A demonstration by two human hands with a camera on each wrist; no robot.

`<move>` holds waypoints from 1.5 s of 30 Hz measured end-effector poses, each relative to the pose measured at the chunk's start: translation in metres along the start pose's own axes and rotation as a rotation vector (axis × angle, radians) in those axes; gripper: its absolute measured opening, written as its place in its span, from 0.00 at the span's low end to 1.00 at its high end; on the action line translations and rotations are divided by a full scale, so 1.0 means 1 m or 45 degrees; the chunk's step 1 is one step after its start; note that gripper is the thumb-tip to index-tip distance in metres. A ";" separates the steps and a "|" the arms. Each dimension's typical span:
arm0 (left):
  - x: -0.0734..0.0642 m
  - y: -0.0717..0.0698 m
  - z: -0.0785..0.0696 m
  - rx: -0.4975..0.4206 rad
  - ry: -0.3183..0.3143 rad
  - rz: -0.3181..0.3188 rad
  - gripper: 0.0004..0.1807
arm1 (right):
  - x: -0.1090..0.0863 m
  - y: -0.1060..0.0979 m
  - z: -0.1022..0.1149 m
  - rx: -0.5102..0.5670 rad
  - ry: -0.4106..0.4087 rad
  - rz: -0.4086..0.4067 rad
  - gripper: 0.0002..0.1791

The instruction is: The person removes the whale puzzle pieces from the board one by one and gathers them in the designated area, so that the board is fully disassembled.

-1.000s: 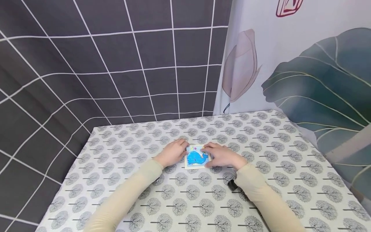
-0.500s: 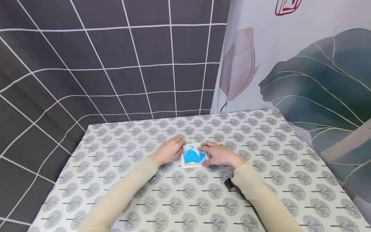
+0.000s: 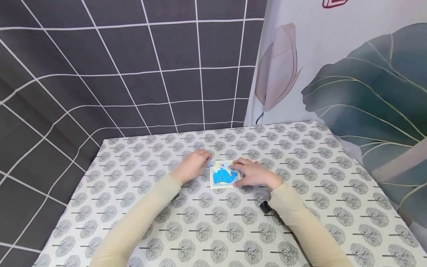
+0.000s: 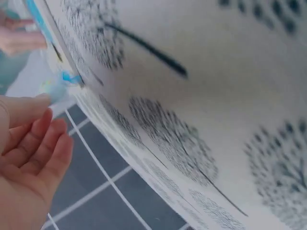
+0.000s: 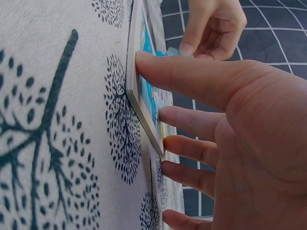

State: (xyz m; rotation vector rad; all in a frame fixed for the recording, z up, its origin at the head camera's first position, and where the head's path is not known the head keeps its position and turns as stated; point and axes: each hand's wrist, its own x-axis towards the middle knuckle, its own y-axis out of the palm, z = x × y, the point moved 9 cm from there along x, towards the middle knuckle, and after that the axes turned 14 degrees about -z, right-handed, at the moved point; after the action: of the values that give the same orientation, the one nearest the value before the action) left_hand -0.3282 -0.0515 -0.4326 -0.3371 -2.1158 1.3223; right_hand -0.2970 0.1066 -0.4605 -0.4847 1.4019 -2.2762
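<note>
A small square puzzle board (image 3: 224,178) with a blue whale picture lies flat on the table. At its far left corner my left hand (image 3: 191,167) pinches a light-blue puzzle piece (image 4: 56,91) between thumb and fingers; the piece is blurred in the left wrist view. A gap shows between that hand and the board. My right hand (image 3: 253,173) rests over the board's right side, thumb (image 5: 158,67) on the near part and fingertips touching farther along. Its fingers are spread and fairly straight. They cover part of the picture.
The table (image 3: 160,207) wears a white cloth printed with grey trees. A dark gridded curtain (image 3: 133,55) hangs behind and at the left, a flowered one (image 3: 360,85) at the right. A black strap piece (image 3: 265,207) shows beside the right sleeve.
My left hand has drawn a light-blue piece up and away from the board's left corner, moving slightly back. The right hand stays on the board. The head view shifts slightly.
</note>
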 end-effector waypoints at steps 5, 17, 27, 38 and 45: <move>0.001 -0.002 0.031 -0.208 -0.194 -0.041 0.10 | -0.002 0.000 -0.003 0.002 0.017 0.025 0.41; -0.007 -0.051 0.110 -0.537 -0.642 -0.163 0.11 | 0.001 -0.005 -0.006 0.019 0.015 -0.005 0.41; -0.033 -0.090 0.153 -0.426 -0.733 -0.166 0.14 | 0.000 -0.001 -0.006 0.072 0.069 -0.022 0.44; -0.060 -0.106 0.177 -0.404 -0.861 -0.121 0.14 | 0.006 -0.002 -0.014 0.151 0.150 -0.068 0.50; -0.076 -0.100 0.192 -0.394 -0.898 -0.087 0.15 | 0.007 0.003 -0.022 0.201 0.174 -0.076 0.52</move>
State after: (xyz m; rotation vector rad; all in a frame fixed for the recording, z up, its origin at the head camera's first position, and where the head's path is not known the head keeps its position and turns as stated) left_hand -0.3768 -0.2758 -0.4321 0.1077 -2.8971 1.1757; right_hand -0.3136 0.1184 -0.4727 -0.3302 1.2719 -2.4854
